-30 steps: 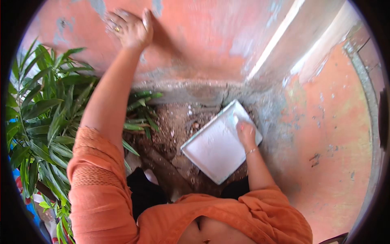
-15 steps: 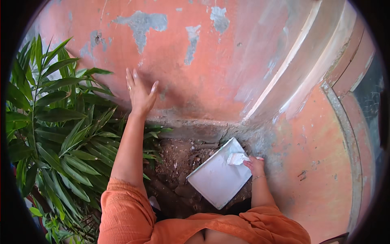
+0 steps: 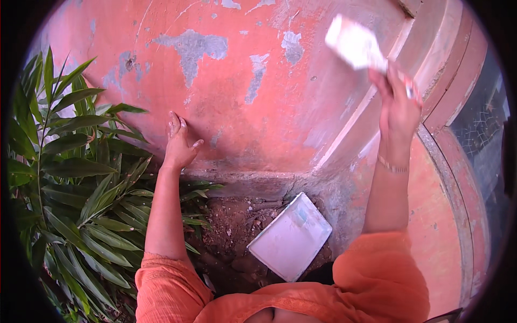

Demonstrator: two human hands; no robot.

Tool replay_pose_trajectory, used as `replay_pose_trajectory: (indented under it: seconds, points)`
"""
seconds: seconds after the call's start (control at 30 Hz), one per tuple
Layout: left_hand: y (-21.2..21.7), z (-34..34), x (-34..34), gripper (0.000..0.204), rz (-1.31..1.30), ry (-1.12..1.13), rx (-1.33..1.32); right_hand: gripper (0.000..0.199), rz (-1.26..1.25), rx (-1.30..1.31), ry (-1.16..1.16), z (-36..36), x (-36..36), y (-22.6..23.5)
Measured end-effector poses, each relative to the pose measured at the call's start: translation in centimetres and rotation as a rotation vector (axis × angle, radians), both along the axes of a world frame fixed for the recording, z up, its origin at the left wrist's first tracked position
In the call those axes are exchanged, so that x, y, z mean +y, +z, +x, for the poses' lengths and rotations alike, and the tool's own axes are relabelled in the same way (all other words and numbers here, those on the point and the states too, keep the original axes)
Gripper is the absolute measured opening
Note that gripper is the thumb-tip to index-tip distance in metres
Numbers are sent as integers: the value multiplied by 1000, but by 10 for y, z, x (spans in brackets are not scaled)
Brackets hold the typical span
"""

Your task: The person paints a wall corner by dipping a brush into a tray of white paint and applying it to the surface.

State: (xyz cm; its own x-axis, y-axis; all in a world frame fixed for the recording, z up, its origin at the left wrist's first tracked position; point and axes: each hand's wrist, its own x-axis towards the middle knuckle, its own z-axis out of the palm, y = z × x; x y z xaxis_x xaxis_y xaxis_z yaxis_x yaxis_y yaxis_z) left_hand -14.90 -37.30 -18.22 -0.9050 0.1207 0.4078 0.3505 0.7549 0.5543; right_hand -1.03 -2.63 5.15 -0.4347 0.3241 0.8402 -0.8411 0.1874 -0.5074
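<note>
A wide paintbrush, its head coated in white, is gripped in my right hand, raised in front of the wall at the upper right. The brush is blurred by motion, and I cannot tell whether it touches the wall. My left hand rests against the lower part of the peeling orange-pink wall, fingers spread and holding nothing. Below, between my arms, a shallow white tray lies on the soil; a thin, streaked greyish patch shows near its far right corner.
Long-leafed green plants crowd the left side, close to my left arm. Bare soil with debris lies at the wall's foot. Moulded ledges and a curved step edge run along the right, beside a dark surface.
My right hand has lifted the brush from the tray up toward the wall's upper right. My left hand has slid slightly lower. A streaked patch now shows where the brush was.
</note>
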Motion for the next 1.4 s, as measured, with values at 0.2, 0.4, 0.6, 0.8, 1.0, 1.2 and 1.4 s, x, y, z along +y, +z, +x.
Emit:
replay_pose_trajectory:
  seconds: [0.2,0.4,0.6,0.8,1.0,1.2,1.4]
  points:
    - [16,4,15,99,-46,41,-39,21,668,599,-578,-70,-45,78]
    - [20,3,24,104,-56,91,-127,27,1071,366,-870,-73,-45,11]
    - [14,2,18,106,45,35,-65,22,1164,-20,-353,-18,-46,-87]
    - [8,-5,13,104,90,-6,-57,16,984,-215,-248,-39,-40,-12]
    - [13,1,18,99,99,7,-36,16,950,178,-438,-50,-23,143]
    - [15,0,20,99,150,-1,-38,18,1050,413,-721,-62,-38,101]
    - [9,2,5,92,221,-48,-47,19,1283,146,-403,-34,-65,-106]
